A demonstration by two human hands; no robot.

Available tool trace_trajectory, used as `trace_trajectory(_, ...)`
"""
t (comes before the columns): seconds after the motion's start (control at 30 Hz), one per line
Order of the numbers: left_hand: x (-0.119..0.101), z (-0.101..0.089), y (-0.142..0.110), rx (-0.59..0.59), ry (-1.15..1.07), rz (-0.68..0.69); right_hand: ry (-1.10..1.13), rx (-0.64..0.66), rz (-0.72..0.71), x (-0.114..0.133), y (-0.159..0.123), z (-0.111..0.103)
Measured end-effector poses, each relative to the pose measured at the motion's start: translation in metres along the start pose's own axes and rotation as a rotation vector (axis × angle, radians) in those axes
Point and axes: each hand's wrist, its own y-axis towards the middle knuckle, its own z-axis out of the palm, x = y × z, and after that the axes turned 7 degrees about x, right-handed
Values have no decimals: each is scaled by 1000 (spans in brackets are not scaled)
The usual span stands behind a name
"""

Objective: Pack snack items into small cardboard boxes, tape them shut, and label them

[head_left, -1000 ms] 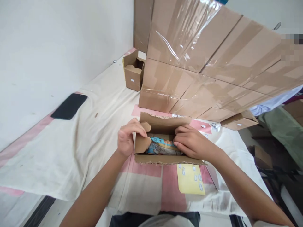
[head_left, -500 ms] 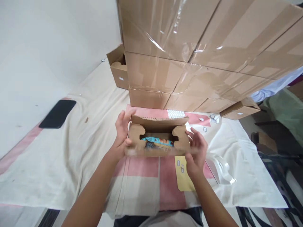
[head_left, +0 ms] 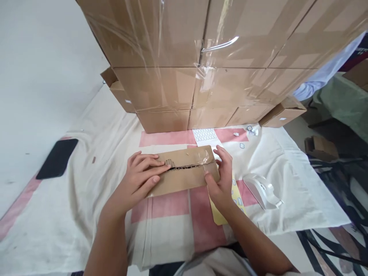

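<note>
A small cardboard box [head_left: 179, 184] lies in front of me on the cloth, its long top flaps folded inward with a ragged dark gap between them. Across the left part of those flaps, my left hand [head_left: 140, 178] lies with its fingers stretched out, the fingertips by the seam. The box's right end is gripped by my right hand [head_left: 221, 182], thumb on the top and fingers round the far side. Clear tape shows at the right end of the lid. What is inside the box is hidden.
A tall wrapped stack of cartons [head_left: 163, 90] stands behind. Small boxes sit at its left [head_left: 122, 94] and right [head_left: 284, 113]. A dark phone [head_left: 57, 159], a white label sheet [head_left: 204, 136], a yellow label sheet [head_left: 218, 214] and a white plastic dispenser-like object [head_left: 264, 191] lie around.
The box's flaps, open before with a blue packet showing inside, are now folded down over it. My left hand has moved onto the top; my right hand has closed on the right end.
</note>
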Motion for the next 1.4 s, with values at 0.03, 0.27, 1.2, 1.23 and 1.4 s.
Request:
trace_trajectory(0.03, -3, -1, 0, 12, 36, -17, 9, -1, 0, -1, 0, 0)
trace_trajectory(0.27, -18, -3, 5, 64, 206, -121, 35, -12, -45, -4, 4, 1)
trace_trajectory(1.2, -157, 261, 135, 299, -130, 189, -443, -117, 400, -104, -129, -159)
trace_trajectory(1.23, -153, 264, 142, 304, -155, 193, -440, -137, 402, -104, -126, -156)
trace_trajectory(1.4, -130, 261, 165, 266, -170, 265, -450, -222, 398, -118, -112, -143)
